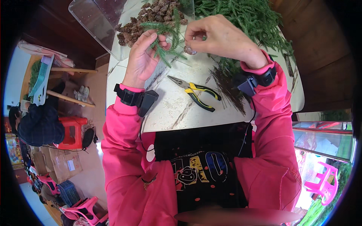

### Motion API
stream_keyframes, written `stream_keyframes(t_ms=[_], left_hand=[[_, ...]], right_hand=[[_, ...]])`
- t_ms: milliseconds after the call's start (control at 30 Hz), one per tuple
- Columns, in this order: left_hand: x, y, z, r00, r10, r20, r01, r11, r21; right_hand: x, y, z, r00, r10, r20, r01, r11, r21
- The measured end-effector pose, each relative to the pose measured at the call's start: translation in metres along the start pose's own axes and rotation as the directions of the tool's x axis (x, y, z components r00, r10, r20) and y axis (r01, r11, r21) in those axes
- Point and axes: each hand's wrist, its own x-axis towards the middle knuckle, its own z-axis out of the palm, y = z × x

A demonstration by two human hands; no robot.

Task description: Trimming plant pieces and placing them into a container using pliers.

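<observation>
My left hand pinches a green artificial pine sprig between thumb and fingers, its branches fanning out to the right. Close beside it, my right hand is closed with a small brown pine cone at its fingertips, near the sprig. A heap of pine cones lies behind my left hand. Beyond my right hand spreads a large pile of green pine sprigs. Needle-nose pliers with yellow and black handles rest on the table, jaws pointing left. Thin dark wires lie under my right wrist.
The white marble-patterned table ends just before my body. A clear plastic bin stands at its far left. Off to the left, another person sits by a red stool. A pink chair stands at the lower right.
</observation>
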Motion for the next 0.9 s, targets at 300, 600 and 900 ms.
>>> stream_keyframes(t_ms=[300, 600, 900], left_hand=[[-0.004, -0.004, 0.009, 0.997, -0.037, -0.068, 0.049, 0.981, 0.186], [-0.002, -0.005, 0.006, 0.996, 0.049, -0.071, -0.031, 0.972, 0.234], [-0.006, -0.006, 0.01, 0.996, 0.022, -0.085, 0.0, 0.969, 0.246]], right_hand=[[0.002, 0.014, 0.031, 0.999, 0.032, 0.004, -0.031, 0.978, -0.204], [0.002, 0.027, 0.033, 0.99, 0.046, -0.131, -0.086, 0.946, -0.312], [0.002, 0.024, 0.04, 0.992, 0.095, -0.087, -0.121, 0.92, -0.374]])
